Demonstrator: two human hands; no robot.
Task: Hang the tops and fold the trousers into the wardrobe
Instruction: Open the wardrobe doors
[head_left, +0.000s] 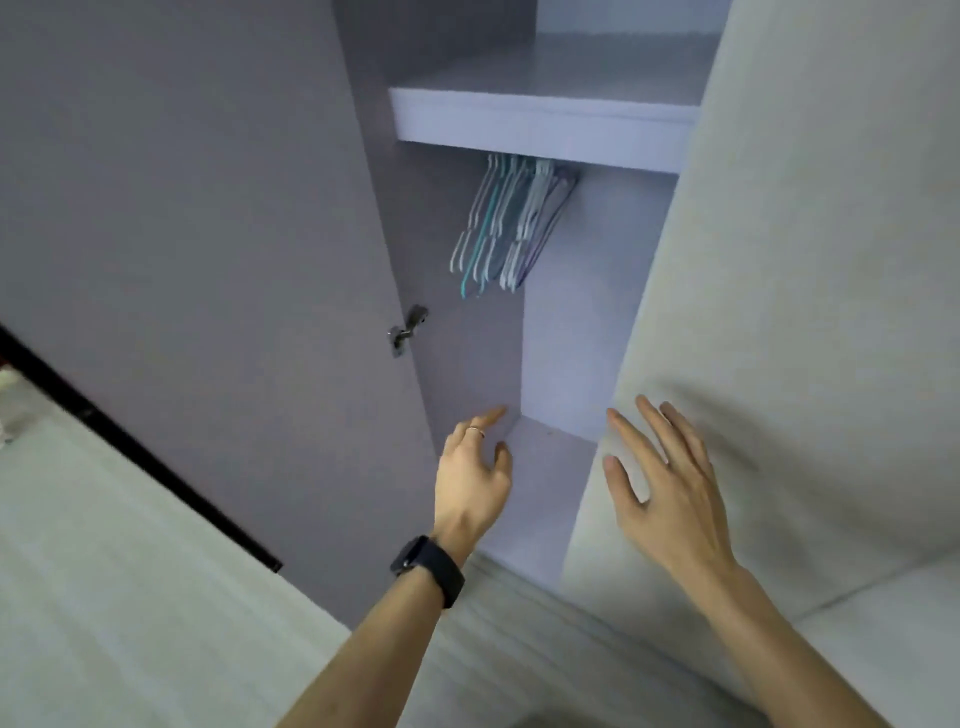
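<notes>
The wardrobe (571, 322) is opened for reaching the hangers (511, 223) under its shelf (540, 127); left hand (470, 473) and right hand (665, 493) are spread, empty.

- No text, label, brand, number or sign can be read anywhere.
- The smartwatch (422, 566) face is dark and shows no legible figures.
- The wardrobe (540, 130) panels and the hangers (506, 223) carry no readable marking.
</notes>
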